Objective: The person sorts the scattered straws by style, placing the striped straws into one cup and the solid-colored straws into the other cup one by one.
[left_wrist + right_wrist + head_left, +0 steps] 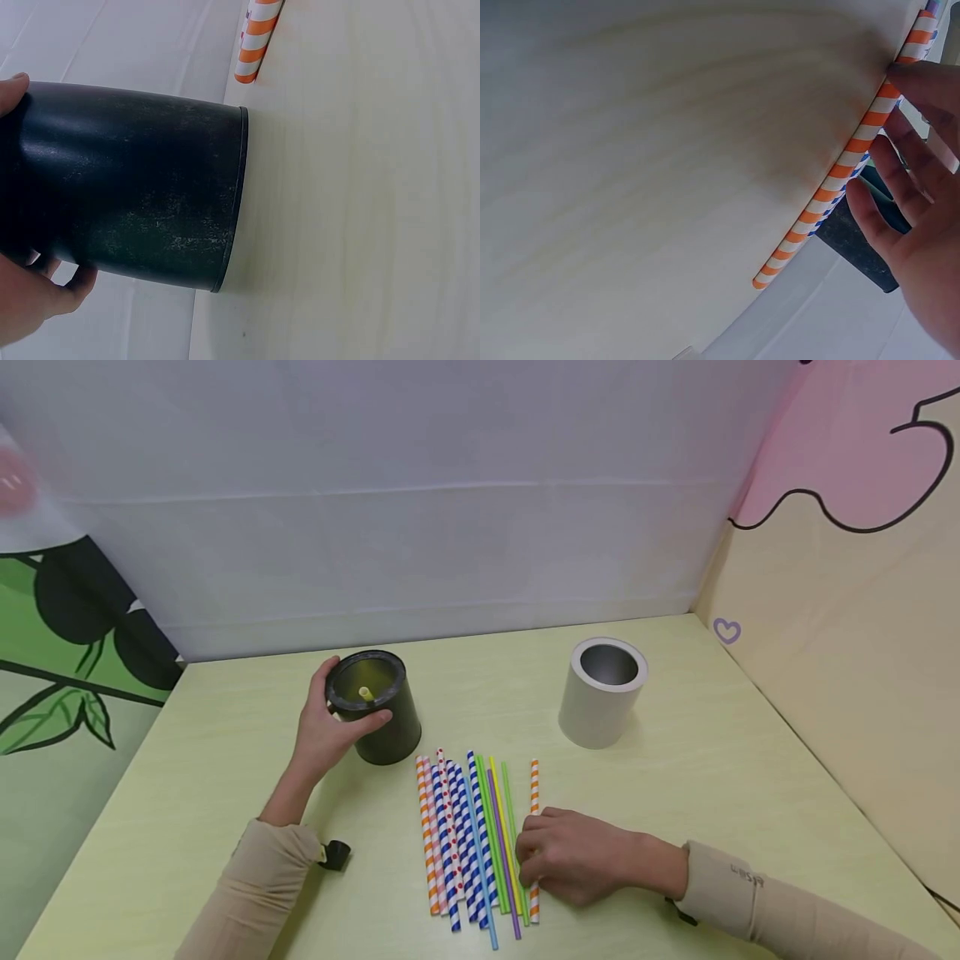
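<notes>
My left hand (327, 727) grips a black cup (390, 735) near its rim, thumb along the front and fingers around the far left side. Inside the cup shows the end of a yellow straw (365, 694). The cup's dark scuffed side (142, 180) fills much of the left wrist view. My right hand (573, 856) pinches an orange-and-white striped straw (535, 785) around its middle, with curled fingers over it. In the right wrist view the thumb meets this straw (840, 172) near its upper end. Just left of it lies a light green straw (507, 785).
Several straws (450, 843), striped and plain, lie side by side at the table's middle. A white cup (597, 714) stands upright at the back right. Behind the pale table (690, 760) rises a light cloth wall (420, 552), with printed panels at both sides.
</notes>
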`<state>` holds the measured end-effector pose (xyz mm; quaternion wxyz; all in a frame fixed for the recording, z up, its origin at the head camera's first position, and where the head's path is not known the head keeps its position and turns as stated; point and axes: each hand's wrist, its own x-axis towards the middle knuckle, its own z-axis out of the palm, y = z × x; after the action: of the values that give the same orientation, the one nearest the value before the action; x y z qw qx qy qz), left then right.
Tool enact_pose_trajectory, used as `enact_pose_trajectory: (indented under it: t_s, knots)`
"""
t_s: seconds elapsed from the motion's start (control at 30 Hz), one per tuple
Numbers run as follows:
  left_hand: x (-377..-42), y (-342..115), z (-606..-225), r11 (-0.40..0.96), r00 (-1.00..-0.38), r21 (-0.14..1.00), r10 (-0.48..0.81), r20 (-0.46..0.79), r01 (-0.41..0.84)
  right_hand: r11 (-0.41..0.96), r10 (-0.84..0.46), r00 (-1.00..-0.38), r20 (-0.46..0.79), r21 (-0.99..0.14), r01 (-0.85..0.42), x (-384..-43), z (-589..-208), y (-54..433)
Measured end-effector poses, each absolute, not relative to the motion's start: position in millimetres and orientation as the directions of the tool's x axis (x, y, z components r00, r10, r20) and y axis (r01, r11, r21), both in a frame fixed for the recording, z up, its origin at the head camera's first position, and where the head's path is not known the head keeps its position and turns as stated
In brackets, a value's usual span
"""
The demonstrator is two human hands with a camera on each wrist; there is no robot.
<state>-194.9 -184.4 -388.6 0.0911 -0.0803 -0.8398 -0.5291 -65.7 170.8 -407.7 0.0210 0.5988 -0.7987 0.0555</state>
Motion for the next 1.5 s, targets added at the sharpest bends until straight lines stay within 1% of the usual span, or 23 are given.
enact_pose_trajectory:
  t_s: [0.23,0.5,0.97,1.27,1.5]
  knots:
    - [-195.6,-185.0,-390.5,0.429,-0.970,0.873,0.038,0.239,0.231,0.270,-0.958,-0.275,0.083,-0.068,-0.961,-66.6,-408.6,170.7]
    - [-196.5,-184.6,-390.8,0.433,-0.970,0.870,0.042,0.239,0.233,0.277,-0.955,-0.279,0.103,-0.031,-0.960,-67.3,-406.2,172.5]
    - [-196.6,-184.2,-390.8,0.428,-0.969,0.871,0.048,0.243,0.239,0.295,-0.925,-0.284,0.252,0.004,-0.956,-81.7,-380.1,175.1]
    - [-197.7,-184.5,-391.6,0.434,-0.967,0.867,0.045,0.250,0.244,0.301,-0.887,-0.269,0.376,0.029,-0.953,-92.6,-355.1,172.2]
    - [-195.3,-183.6,-391.4,0.438,-0.967,0.865,0.047,0.250,0.245,0.316,-0.865,-0.263,0.427,0.057,-0.947,-96.6,-338.3,169.5]
